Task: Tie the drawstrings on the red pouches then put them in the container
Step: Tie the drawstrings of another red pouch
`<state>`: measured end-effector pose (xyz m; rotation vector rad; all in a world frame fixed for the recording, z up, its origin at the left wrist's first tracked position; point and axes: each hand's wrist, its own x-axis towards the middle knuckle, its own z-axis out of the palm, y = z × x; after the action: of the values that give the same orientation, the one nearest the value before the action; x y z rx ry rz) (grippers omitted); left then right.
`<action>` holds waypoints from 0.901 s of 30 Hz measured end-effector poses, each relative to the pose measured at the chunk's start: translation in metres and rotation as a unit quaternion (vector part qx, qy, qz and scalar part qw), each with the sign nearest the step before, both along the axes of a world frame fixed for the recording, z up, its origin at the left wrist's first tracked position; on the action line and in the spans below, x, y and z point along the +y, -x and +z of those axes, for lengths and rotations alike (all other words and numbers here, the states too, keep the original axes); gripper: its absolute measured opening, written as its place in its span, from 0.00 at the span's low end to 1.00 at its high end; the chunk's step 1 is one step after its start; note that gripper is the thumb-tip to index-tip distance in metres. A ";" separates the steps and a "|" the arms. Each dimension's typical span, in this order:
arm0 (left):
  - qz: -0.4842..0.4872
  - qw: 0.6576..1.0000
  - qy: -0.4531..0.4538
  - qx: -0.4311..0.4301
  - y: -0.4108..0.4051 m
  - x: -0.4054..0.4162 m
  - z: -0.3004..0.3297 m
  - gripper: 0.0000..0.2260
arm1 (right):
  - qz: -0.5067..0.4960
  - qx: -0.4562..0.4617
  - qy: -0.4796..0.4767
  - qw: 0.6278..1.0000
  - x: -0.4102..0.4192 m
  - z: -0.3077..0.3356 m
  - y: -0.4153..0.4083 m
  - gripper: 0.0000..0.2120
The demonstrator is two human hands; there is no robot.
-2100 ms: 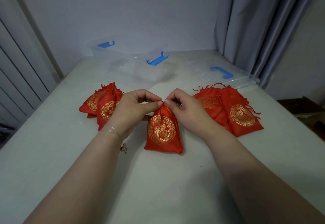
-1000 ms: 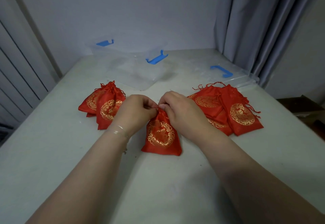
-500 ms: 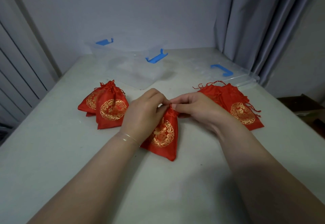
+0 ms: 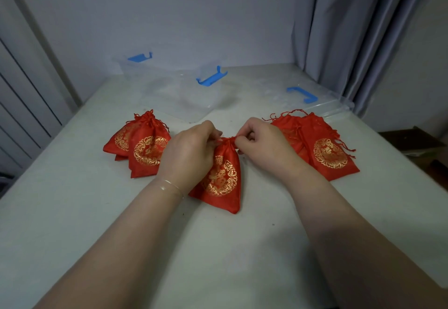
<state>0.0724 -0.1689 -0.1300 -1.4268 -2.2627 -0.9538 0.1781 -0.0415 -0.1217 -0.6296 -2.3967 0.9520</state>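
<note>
A red pouch with a gold emblem lies flat in the middle of the white table, its gathered neck pointing away from me. My left hand covers its upper left side and pinches the drawstring at the neck. My right hand pinches the drawstring on the neck's right side. A pile of red pouches with gathered necks lies to the left. Another pile of flat red pouches lies to the right, partly behind my right hand. The clear container with blue latches stands behind.
A clear lid with a blue latch lies at the back right, just behind the right pile. A grey curtain hangs at the right, and the wall closes off the back of the table.
The middle pouch has tilted, its neck swinging right. My hands have drawn a little apart at the neck, each pinching a string. The left pile shows more.
</note>
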 end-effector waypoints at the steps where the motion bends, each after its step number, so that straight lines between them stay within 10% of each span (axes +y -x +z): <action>1: -0.003 1.000 0.008 -0.008 0.003 -0.002 0.002 0.02 | 0.001 -0.013 -0.011 1.000 0.000 -0.001 0.001 0.02; 6: -0.006 0.996 0.070 -0.063 0.008 -0.009 0.009 0.03 | 0.011 -0.017 -0.024 1.000 -0.004 -0.004 0.006 0.02; 13: -0.139 0.898 0.093 -0.407 0.006 -0.018 0.020 0.20 | 0.054 0.056 0.151 0.986 0.003 -0.003 0.002 0.05; 19: 0.036 0.956 -0.076 -0.282 0.032 -0.025 0.022 0.19 | 0.010 0.148 0.167 0.975 0.007 0.000 0.001 0.11; 23: 0.266 0.956 -0.004 -0.120 0.063 -0.037 0.003 0.23 | -0.064 0.096 0.077 0.990 0.020 -0.006 0.000 0.06; 27: 0.282 0.958 -0.022 -0.047 0.065 -0.036 -0.005 0.27 | -0.101 0.044 0.018 0.994 0.022 -0.009 -0.001 0.05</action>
<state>0.0069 -0.2052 -0.1352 -0.6531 -2.4845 -0.8790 0.1791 -0.0197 -0.1306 -0.8086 -2.1944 0.9193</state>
